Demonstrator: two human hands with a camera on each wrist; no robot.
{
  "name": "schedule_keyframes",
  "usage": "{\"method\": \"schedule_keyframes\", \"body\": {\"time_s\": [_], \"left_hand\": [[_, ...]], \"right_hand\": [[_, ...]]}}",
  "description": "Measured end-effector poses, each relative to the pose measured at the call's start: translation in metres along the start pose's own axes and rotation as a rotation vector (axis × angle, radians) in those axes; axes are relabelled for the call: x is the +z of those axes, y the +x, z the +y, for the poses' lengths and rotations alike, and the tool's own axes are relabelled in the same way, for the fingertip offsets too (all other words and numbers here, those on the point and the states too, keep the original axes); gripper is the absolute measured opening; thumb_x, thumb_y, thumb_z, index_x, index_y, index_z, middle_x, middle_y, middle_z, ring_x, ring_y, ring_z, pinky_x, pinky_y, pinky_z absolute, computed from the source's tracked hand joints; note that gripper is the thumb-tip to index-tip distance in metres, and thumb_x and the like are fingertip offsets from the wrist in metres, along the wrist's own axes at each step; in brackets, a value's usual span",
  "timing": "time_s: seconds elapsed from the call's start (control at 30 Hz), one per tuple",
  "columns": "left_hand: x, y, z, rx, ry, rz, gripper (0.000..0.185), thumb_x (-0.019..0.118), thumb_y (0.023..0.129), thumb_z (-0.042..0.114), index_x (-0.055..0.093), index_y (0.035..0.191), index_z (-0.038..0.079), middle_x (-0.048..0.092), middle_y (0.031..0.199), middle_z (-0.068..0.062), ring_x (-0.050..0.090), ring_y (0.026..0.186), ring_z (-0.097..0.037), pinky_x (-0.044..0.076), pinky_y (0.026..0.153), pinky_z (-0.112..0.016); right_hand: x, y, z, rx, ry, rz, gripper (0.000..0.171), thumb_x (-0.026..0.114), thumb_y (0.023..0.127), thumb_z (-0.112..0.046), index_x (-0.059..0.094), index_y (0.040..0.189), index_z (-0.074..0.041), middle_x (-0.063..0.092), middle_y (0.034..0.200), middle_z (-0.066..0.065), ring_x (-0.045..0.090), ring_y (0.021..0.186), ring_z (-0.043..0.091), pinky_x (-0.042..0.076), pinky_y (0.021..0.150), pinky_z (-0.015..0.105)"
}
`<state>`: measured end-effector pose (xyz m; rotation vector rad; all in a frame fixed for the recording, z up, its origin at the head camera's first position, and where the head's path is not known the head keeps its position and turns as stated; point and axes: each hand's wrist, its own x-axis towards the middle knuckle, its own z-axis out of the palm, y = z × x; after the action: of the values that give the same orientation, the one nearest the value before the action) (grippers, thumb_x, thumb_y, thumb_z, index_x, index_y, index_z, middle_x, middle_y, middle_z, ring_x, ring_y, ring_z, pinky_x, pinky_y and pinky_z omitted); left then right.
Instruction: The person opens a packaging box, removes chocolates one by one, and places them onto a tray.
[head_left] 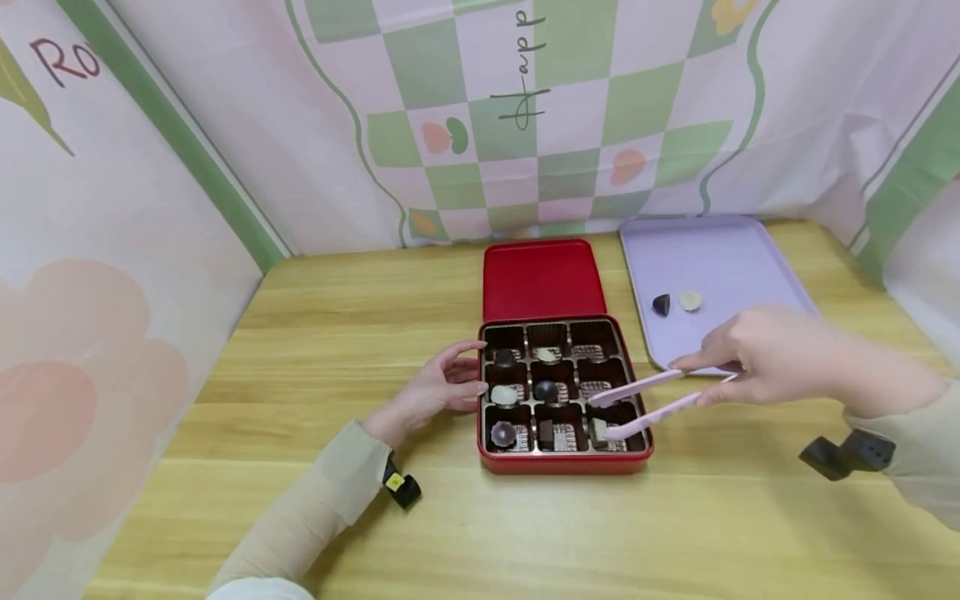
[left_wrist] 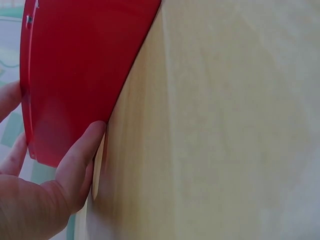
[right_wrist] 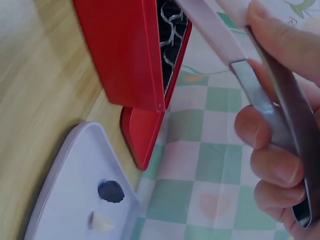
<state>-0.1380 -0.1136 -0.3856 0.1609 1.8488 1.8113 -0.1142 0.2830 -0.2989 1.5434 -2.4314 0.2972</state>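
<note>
My right hand (head_left: 783, 354) grips a pair of tongs (head_left: 648, 383) with pink arms and a metal back end (right_wrist: 295, 115). The tong tips are spread over the front right compartment of a red tin (head_left: 566, 464), close to a pale chocolate (head_left: 598, 431). Fingertips of my left hand (head_left: 426, 390) rest against the tin's left side, the fingers only slightly bent. Other chocolates sit in the divided tin, among them a dark ball (head_left: 546, 391), a white one (head_left: 503, 395), a brown block (head_left: 546, 433) and a purplish ball (head_left: 503, 433).
The tin's red lid (head_left: 542, 279) lies open behind it. At the back right, a lilac tray (head_left: 712, 250) bears a dark chocolate (head_left: 661, 305) and a cream one (head_left: 691, 300). A patterned cloth (head_left: 502, 192) hangs along the wooden table's (head_left: 337, 308) back edge.
</note>
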Motion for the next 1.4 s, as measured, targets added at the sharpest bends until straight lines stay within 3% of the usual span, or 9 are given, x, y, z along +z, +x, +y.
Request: {"method": "schedule_keyframes", "body": {"time_s": [0.27,0.47,0.67,0.9,1.1,1.2,1.4], "left_hand": [[0.001,0.0,0.0,-0.004,-0.006,-0.002,0.064,0.059,0.087,-0.008,0.038,0.143,0.014,0.04,0.137,-0.022,0.047,0.117,-0.027,0.059,0.082,-0.041],[0.0,0.001,-0.003,-0.003,-0.008,-0.011,0.062,0.059,0.087,-0.006,0.038,0.143,0.013,0.04,0.136,-0.022,0.047,0.117,-0.027,0.059,0.082,-0.041],[0.0,0.002,-0.003,-0.008,-0.006,-0.012,0.062,0.06,0.087,-0.006,0.038,0.142,0.014,0.04,0.137,-0.021,0.046,0.118,-0.027,0.059,0.082,-0.041],[0.0,0.001,-0.002,-0.006,0.008,-0.015,0.063,0.06,0.088,-0.005,0.038,0.143,0.015,0.039,0.138,-0.022,0.045,0.12,-0.029,0.059,0.082,-0.041],[0.001,0.001,-0.002,-0.007,0.009,-0.018,0.063,0.06,0.088,-0.005,0.037,0.143,0.015,0.038,0.139,-0.022,0.045,0.12,-0.029,0.059,0.083,-0.042],[0.0,0.001,-0.002,-0.002,0.01,-0.011,0.063,0.06,0.088,-0.005,0.037,0.143,0.015,0.038,0.139,-0.022,0.045,0.12,-0.029,0.059,0.082,-0.042],[-0.001,0.001,-0.002,0.005,0.006,-0.01,0.063,0.06,0.087,-0.005,0.037,0.143,0.015,0.039,0.138,-0.022,0.046,0.12,-0.029,0.059,0.082,-0.042]], "right_hand": [[0.001,0.011,-0.02,0.089,-0.141,-0.152,0.034,0.081,0.065,-0.046,0.076,0.091,-0.025,0.047,0.059,-0.023,0.029,0.05,-0.01,0.029,0.04,0.013],[0.008,0.027,-0.031,0.042,-0.16,-0.221,0.029,0.075,0.074,-0.047,0.076,0.089,-0.022,0.053,0.059,-0.017,0.041,0.047,-0.001,0.037,0.04,0.018],[0.012,0.031,-0.03,-0.003,-0.126,-0.166,0.024,0.078,0.07,-0.042,0.075,0.081,-0.02,0.057,0.057,-0.016,0.044,0.047,-0.001,0.041,0.04,0.019],[0.022,0.021,-0.019,-0.053,-0.056,-0.062,0.026,0.077,0.071,-0.041,0.077,0.084,-0.018,0.057,0.058,-0.018,0.041,0.048,-0.007,0.037,0.04,0.014],[0.029,0.008,-0.008,-0.076,0.046,0.027,0.032,0.073,0.078,-0.045,0.077,0.084,-0.013,0.048,0.057,-0.023,0.027,0.054,-0.013,0.025,0.043,0.007],[0.03,0.001,-0.004,-0.062,0.071,0.056,0.033,0.073,0.078,-0.043,0.077,0.085,-0.011,0.044,0.058,-0.024,0.025,0.056,-0.014,0.021,0.045,0.005],[0.031,-0.015,-0.001,0.039,0.145,0.076,0.029,0.082,0.068,-0.028,0.077,0.088,-0.009,0.043,0.059,-0.026,0.026,0.056,-0.014,0.022,0.046,0.002]]}}
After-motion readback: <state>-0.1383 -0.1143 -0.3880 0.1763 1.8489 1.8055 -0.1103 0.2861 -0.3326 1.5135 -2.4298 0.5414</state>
